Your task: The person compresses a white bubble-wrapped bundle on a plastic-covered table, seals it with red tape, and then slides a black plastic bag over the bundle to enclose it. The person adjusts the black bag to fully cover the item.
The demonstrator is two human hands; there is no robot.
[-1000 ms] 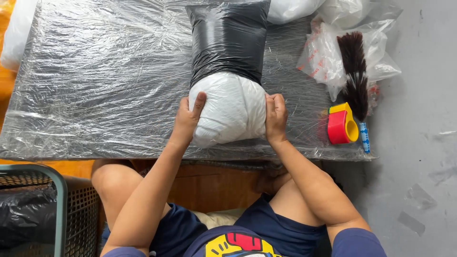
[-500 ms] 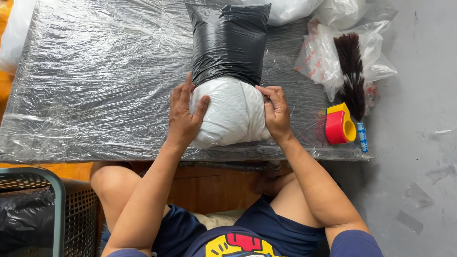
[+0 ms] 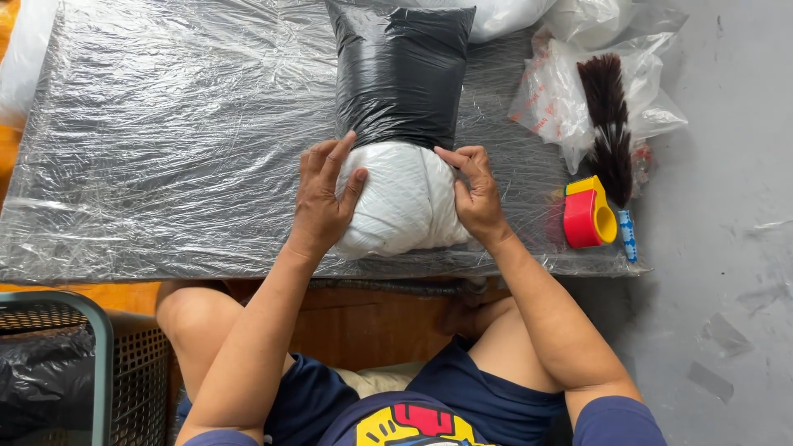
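Plastic-wrapped desk (image 3: 165,124), with a half-sleeved white bundle (image 3: 396,206) held at its near edge.

Roughly the far half of the white bundle was already covered by a black bag (image 3: 402,74), whose lower edge sat across the bundle's middle; the rounded near end was left bare, so the covering was judged about half done. The bundle's long axis was laid straight away from the person, the bare end pointing toward the body and the bagged end toward the desk's far side. The left hand (image 3: 320,198) was pressed flat on the bundle's left flank, its grip spread, fingers reaching the bag's edge. The right hand (image 3: 475,194) was set on the right flank, its grip pinched on the bag's rim. A red and yellow tape dispenser (image 3: 588,216) and a dark brush (image 3: 607,124) were lying to the right.
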